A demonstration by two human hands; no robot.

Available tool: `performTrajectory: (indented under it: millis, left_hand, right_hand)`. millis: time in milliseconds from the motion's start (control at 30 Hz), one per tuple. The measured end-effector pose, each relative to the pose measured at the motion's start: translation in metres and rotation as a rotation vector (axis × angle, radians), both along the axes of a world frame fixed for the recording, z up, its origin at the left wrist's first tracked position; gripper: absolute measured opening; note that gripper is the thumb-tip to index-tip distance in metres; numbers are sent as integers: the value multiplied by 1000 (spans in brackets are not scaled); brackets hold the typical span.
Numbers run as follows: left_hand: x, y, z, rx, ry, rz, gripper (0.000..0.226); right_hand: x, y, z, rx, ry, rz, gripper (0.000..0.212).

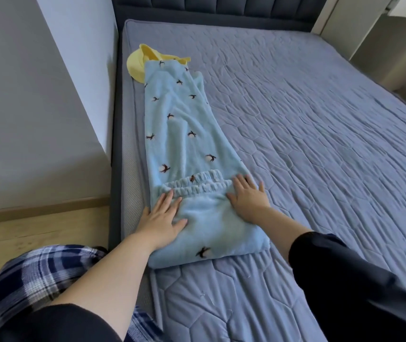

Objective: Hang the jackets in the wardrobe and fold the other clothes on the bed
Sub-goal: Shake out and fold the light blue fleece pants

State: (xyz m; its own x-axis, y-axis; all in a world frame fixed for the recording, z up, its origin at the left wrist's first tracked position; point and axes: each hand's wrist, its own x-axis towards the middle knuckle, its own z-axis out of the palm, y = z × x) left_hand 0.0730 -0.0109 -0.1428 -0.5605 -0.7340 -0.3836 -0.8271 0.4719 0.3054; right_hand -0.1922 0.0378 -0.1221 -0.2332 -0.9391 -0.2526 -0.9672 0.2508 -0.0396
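The left hand [162, 218] and the right hand [247, 196] press flat, fingers spread and gripping nothing, on the near end of the blue fleece trousers [184, 134], at its 9 and 3 o'clock edges. The trousers stretch toward 12 o'clock along the bed's [320, 119] left side. Their far end overlaps a yellow garment [136, 64] at 11 o'clock.

Light-blue fleece trousers [184, 144] lie lengthwise along bed's [320, 119] left edge, waistband end folded over. Left hand [162, 219] and right hand [247, 197] press flat on that fold. Yellow garment [137, 62] sits beyond trousers' far end, partly under them.
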Motion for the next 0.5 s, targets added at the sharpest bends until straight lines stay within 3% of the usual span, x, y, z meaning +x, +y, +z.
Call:
performTrajectory:
  millis: [100,200,267,333,400,500]
  left_hand:
    - [1,6,0,-185,12,-17,74]
    - [-3,15,0,-417,54,-123,73]
    - [-5,17,-5,-395,19,-159,70]
    - [-4,17,-10,-311,-17,-127,69]
    - [-5,15,-10,-301,-9,-103,70]
    - [-4,13,-5,-315,65,-105,73]
  right_hand:
    - [6,-8,4,-148,27,-26,62]
    - [25,10,-2,-295,-85,277,60]
    - [25,24,-9,-159,-100,353,56]
    - [21,27,-11,-66,-77,229,57]
    - [25,24,-6,-108,-80,181,61]
    - [44,37,1,-187,-163,357,76]
